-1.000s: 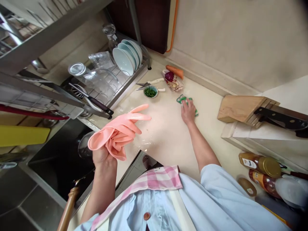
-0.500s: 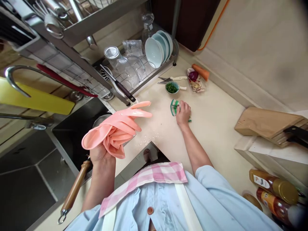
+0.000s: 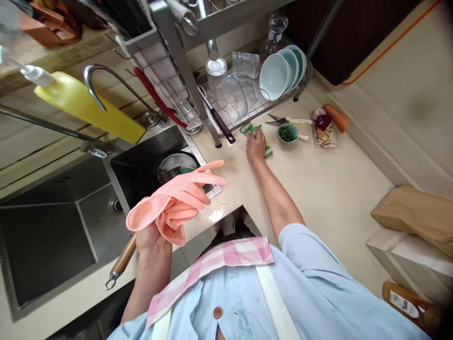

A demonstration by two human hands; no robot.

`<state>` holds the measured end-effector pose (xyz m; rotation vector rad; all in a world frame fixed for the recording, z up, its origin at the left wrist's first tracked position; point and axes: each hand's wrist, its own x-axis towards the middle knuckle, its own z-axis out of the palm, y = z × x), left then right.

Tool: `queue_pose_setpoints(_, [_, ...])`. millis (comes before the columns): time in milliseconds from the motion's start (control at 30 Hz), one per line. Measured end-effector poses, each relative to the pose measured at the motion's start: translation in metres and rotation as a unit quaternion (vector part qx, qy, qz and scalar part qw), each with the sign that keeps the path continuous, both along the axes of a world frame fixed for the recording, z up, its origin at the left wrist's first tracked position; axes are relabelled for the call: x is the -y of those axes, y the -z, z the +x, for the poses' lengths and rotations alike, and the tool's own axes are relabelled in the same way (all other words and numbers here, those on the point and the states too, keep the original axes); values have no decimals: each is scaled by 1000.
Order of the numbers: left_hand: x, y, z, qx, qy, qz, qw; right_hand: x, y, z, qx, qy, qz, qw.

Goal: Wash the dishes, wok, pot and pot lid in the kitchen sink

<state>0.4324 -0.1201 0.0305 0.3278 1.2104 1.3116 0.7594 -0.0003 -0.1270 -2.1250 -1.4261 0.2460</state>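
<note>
My left hand is closed round a bunched pair of pink rubber gloves, held up near the counter's front edge by the sink. My right hand presses a green-and-white cloth onto the counter, just in front of the dish rack; its fingers are bent over the cloth and cover much of it. Water drops glisten on the counter between my hands. Beside the cloth stands a small bowl of chopped greens, with scissors behind it.
A double sink lies at the left, with a pan in it and a wooden handle jutting over the front edge. Bowls and glasses fill the dish rack. A carrot and a food tray sit at the back right.
My right hand has slid the cloth across the counter toward the dish rack, away from its spot in front of the bowl. The view has turned left. My left hand still holds the gloves.
</note>
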Motion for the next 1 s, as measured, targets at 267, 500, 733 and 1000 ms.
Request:
queue_pose_setpoints(267, [-2,-14,1,10,23,37,999,38,-5,-82,-95,-108,-8,990])
queue_pose_setpoints(500, [-12,-19,-3,33,76,38,996,132,-32,-14,-389,46,253,884])
queue_pose_setpoints(733, [-11,-29,-26,24,96,26,995,378,-18,59,-60,249,139,957])
queue_pose_setpoints(1000, [-1,-27,-75,-1,115,45,992,286,37,18,117,247,-12,962])
